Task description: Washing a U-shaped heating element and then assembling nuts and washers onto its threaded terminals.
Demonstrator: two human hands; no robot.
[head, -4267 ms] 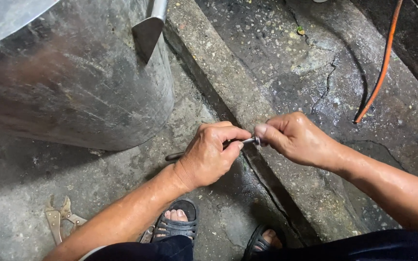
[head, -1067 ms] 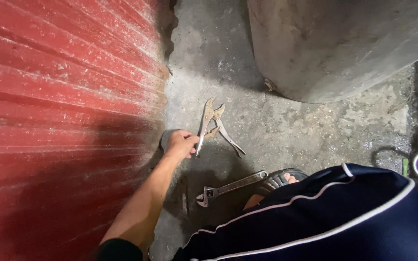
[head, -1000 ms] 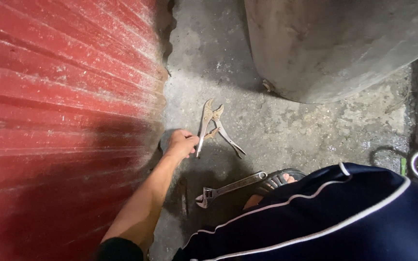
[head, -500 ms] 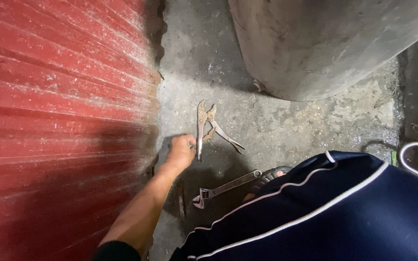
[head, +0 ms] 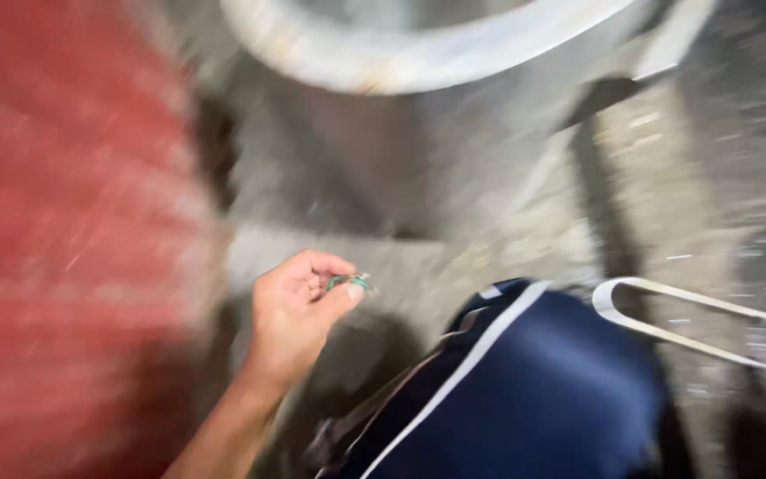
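— One hand shows in the blurred head view: the person's left hand [head: 299, 306], raised above the concrete floor [head: 507, 239], fingers curled in and the thumb pressed against the forefinger. The right hand is out of view.

— What is pinched there?

— Some small thing, greenish with a glint of metal [head: 350, 282], sticks out just past the thumb tip. It is thin and short; the blur hides its exact shape, so its kind cannot be told. The hand is closed on it, and it sits in the air in front of the person's knee, below the big drum.

— And the drum?

— It is a large round metal drum [head: 418, 106], dull grey sheet with a pale, rolled rim at the top of the picture and a smooth curved wall running down to the floor. It stands beyond the hand, apart from it.

— What lies to the left?

— Red corrugated sheet [head: 64, 222] fills that side, ridged and matte, smeared by motion.

— And on the right?

— Dark blue cloth with a thin white stripe [head: 560, 381], the person's clothing, covers the lower middle. Just beside it a pale metal strip bent into a narrow U [head: 667, 310] reaches off toward the right edge, over rough, speckled concrete.
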